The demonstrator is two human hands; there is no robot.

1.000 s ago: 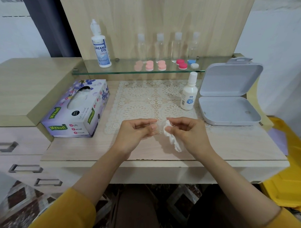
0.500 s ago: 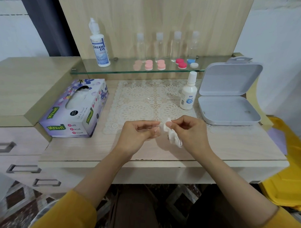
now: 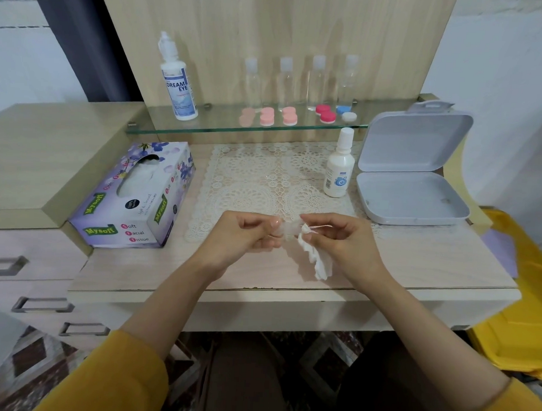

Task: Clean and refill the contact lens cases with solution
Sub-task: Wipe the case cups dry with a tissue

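Note:
My left hand [image 3: 244,239] pinches a small clear lens case [image 3: 288,230] just above the front of the lace mat [image 3: 264,180]. My right hand [image 3: 342,241] pinches a crumpled white tissue [image 3: 315,259] against the case; the rest of the tissue hangs down toward the table. A small white solution bottle [image 3: 339,164] stands capped on the mat's right side. On the glass shelf [image 3: 205,126] sit pink lens cases [image 3: 267,116], a red pair [image 3: 325,113], a blue and white pair [image 3: 346,113] and a tall Dream Eye solution bottle [image 3: 178,82].
A tissue box [image 3: 135,197] lies at the left of the desk. An open grey plastic box [image 3: 413,182] sits at the right. Several clear travel bottles [image 3: 300,80] line the back of the shelf. A yellow object [image 3: 518,291] is beside the desk's right edge.
Both hands stayed together at the mat's front edge. The tissue shifted slightly in my right hand's fingers against the case.

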